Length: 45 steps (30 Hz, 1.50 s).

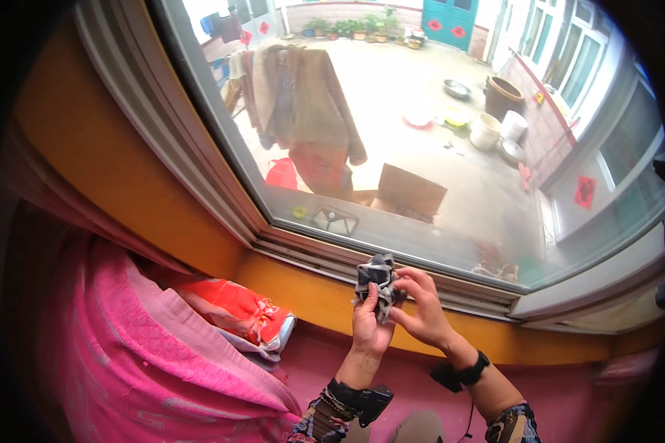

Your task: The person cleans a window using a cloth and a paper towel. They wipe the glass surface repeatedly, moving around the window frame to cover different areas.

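Observation:
A crumpled black, white and grey cloth (378, 279) is bunched up in front of the window's lower frame. My left hand (372, 326) grips it from below, with the thumb pressed over its front. My right hand (421, 307) is at the cloth's right side, its fingers curved and spread around that edge. Whether those fingertips pinch the cloth or only touch it is hard to tell. Behind both hands runs the metal sliding track (321, 268) of the window, above an orange sill (305, 296). The large glass pane (476, 232) rises beyond it.
A pink towel (172, 354) drapes over something at the left, beside a folded red patterned fabric (244, 310). An orange window jamb (127, 183) stands on the left. Through the glass show a cardboard box (410, 191), hanging clothes (299, 99) and several buckets in a courtyard.

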### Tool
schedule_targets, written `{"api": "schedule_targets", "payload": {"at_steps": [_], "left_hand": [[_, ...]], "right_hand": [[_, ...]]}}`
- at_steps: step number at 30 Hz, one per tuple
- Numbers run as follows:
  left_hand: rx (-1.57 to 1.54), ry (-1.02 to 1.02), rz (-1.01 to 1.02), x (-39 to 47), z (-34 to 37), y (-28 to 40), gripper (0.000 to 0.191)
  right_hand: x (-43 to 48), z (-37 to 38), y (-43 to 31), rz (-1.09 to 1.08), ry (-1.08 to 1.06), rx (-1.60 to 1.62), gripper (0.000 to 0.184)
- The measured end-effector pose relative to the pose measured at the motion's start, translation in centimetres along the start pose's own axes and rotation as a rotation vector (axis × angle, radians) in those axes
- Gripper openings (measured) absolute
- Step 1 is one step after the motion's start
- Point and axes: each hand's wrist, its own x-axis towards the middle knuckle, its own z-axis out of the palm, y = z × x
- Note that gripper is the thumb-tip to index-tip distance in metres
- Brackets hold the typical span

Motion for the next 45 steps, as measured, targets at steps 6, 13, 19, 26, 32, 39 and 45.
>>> {"api": "schedule_targets", "payload": {"at_steps": [6,13,19,26,32,39,45], "left_hand": [[0.62,0.415,0.971,5.6,4.1,10.9,0.038],[1.583,0.127,1.875,13.6,15.6,17.2,0.058],[1.235,0.4,1.737,18.2,7.8,17.0,0.053],[0.999,0.657,1.24,18.8,0.3,14.8,0.043],[1.254,0.088,1.883,15.9,18.0,21.4,0.049],[1.435,0.177,2.032,14.4,22.6,25.5,0.042],[1.429,0.513,1.472,15.7,5.3,17.3,0.045]], "right_hand": [[-9.1,-4.3,4.0,0.253,0.158,-0.157,0.038],[-19.3,-7.8,8.1,0.37,0.317,-0.506,0.033],[-23.4,-7.5,11.7,0.59,0.525,-0.539,0.022],[-31.0,-7.0,20.5,0.993,1.16,-0.359,0.01],[-30.8,-8.2,23.2,1.155,1.251,-0.062,0.016],[-27.7,-7.0,23.6,1.119,1.169,-0.047,0.017],[-29.2,-6.9,24.7,1.078,1.051,-0.256,0.016]]}}
